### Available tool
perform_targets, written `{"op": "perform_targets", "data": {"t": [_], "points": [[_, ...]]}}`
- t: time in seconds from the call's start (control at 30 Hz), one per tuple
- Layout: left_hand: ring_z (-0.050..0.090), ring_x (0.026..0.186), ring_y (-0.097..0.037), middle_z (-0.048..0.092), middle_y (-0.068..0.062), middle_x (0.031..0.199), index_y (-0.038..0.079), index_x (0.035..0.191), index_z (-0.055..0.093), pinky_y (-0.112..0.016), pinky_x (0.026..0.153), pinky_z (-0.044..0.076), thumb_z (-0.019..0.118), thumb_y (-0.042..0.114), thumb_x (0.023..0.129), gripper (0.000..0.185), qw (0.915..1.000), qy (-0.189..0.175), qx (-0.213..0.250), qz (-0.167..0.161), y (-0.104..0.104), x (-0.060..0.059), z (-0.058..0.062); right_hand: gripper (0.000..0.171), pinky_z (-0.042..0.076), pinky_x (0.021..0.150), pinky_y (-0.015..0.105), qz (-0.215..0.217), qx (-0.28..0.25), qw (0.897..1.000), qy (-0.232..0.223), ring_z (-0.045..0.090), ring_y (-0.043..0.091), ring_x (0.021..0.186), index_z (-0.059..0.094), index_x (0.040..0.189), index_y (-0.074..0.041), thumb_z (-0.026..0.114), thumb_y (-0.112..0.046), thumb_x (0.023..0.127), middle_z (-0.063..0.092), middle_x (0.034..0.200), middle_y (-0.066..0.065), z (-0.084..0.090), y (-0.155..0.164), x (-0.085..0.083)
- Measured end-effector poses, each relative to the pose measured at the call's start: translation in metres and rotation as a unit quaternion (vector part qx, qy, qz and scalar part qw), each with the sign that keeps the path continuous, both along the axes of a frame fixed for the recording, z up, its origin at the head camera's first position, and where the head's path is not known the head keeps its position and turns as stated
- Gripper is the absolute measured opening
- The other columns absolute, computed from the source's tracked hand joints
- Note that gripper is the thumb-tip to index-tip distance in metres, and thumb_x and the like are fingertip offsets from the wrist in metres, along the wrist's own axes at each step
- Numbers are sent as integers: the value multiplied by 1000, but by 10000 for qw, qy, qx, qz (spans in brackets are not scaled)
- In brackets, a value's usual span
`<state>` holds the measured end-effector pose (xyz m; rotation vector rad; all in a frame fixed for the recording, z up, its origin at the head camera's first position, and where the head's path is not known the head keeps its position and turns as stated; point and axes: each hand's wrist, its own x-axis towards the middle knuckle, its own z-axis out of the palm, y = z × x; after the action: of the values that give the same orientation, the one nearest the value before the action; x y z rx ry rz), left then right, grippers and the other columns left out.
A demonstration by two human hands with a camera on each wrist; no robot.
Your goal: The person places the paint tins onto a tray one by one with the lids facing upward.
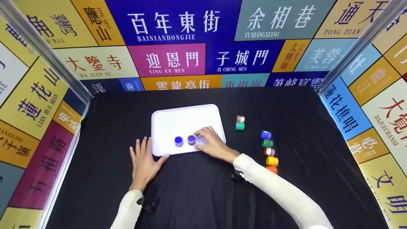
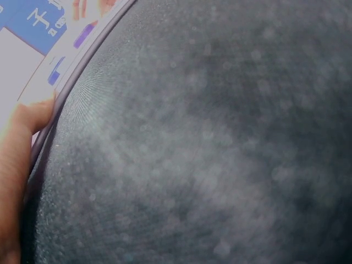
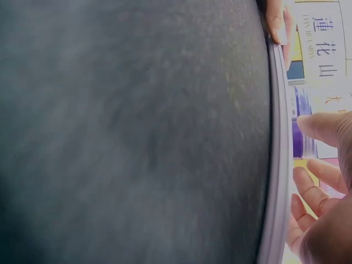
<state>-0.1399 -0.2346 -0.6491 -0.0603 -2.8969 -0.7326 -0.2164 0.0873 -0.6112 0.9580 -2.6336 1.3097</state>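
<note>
A white tray (image 1: 187,117) lies on the black cloth. Two purple-lidded jars (image 1: 178,141) (image 1: 191,140) stand side by side near its front edge. My right hand (image 1: 203,140) rests on the tray just right of the second jar, its fingers loosely curved and spread. The right wrist view shows the thumb (image 3: 322,125) in front of that purple jar (image 3: 300,137), with the other fingers apart from it. My left hand (image 1: 143,152) lies flat on the cloth at the tray's front left corner. Its thumb (image 2: 25,129) touches the tray rim (image 2: 71,82).
Several small paint jars lie on the cloth right of the tray: a brown-lidded one (image 1: 240,118) and a green one (image 1: 239,126), then a row from blue (image 1: 266,135) down to orange (image 1: 272,169). Printed sign panels wall in the cloth on three sides.
</note>
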Motion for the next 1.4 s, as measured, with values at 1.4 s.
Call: {"op": "perform_targets", "data": {"t": [1.4], "points": [[10, 167, -52, 31, -28, 176, 1, 171, 34, -71, 131, -4, 76, 69, 94, 111, 9999, 103, 88, -42, 0, 1, -3, 42, 45, 107, 52, -1359, 257, 9904, 34, 56, 36, 122, 76, 127, 1, 92, -10, 89, 73, 124, 14, 39, 168, 15]]}}
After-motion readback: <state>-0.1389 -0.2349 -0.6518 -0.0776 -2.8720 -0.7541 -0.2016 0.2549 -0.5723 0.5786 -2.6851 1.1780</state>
